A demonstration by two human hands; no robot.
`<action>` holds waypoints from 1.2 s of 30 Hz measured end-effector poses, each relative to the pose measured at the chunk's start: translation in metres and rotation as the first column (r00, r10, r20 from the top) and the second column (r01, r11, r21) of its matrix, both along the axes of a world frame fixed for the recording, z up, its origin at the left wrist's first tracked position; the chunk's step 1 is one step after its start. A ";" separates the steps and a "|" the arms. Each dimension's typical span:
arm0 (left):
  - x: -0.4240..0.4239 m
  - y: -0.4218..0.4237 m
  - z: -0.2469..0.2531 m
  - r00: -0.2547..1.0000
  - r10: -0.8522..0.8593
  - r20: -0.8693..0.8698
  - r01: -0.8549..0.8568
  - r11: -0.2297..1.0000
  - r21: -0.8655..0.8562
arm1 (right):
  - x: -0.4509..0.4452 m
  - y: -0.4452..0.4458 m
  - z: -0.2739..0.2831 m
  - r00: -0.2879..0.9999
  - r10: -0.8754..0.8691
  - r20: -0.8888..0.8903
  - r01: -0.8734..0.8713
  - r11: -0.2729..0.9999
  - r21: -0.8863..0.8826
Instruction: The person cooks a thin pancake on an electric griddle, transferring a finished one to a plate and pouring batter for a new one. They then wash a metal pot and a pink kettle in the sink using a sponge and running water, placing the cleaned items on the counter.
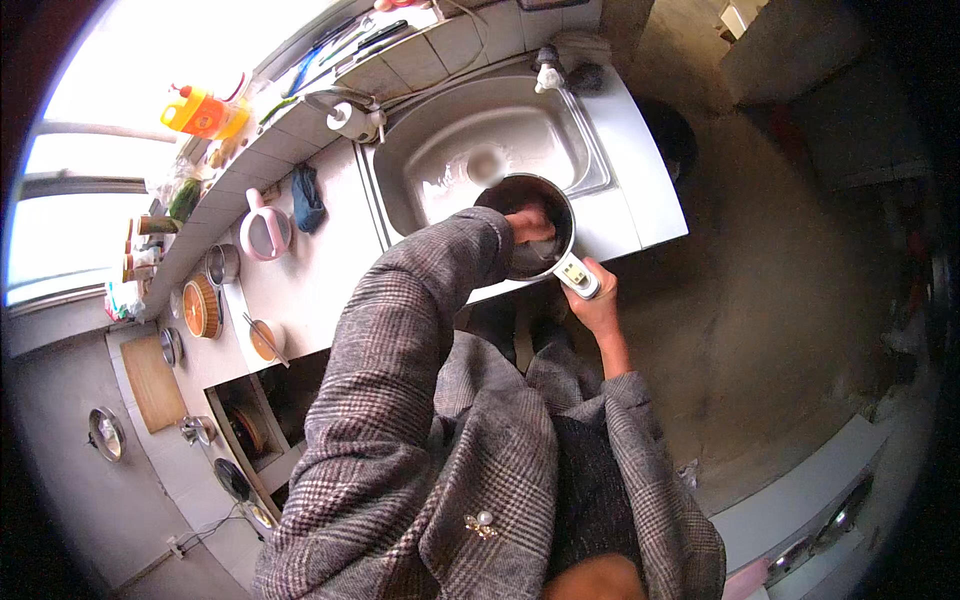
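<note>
An electric cooking pot (568,217) with a dark inside and a white handle is tilted over the near rim of the stainless-steel sink (390,161). My right hand (596,296) grips the handle, which carries a small yellowish control panel. My left hand (531,223) reaches down inside the pot. Its fingers are blurred and partly in shadow, so whether they hold anything cannot be told. A little water or a shiny patch shows at the pot's bottom.
A faucet (549,75) stands at the sink's right back corner, and a white device (352,122) at its left. On the left counter are a pink-lidded kettle (265,232), a dark cloth (307,199), a woven basket (202,306) and a bowl with chopsticks (266,340).
</note>
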State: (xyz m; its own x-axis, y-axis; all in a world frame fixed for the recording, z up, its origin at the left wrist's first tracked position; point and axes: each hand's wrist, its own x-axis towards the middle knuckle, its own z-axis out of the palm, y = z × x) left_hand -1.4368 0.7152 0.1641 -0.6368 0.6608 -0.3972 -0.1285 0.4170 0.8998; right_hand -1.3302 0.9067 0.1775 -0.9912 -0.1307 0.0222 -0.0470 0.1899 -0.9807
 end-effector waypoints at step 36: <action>0.045 0.029 0.068 0.776 0.503 -0.381 -0.560 0.827 -0.048 | -0.010 -0.006 0.017 0.988 0.133 -0.076 -0.134 0.991 -0.002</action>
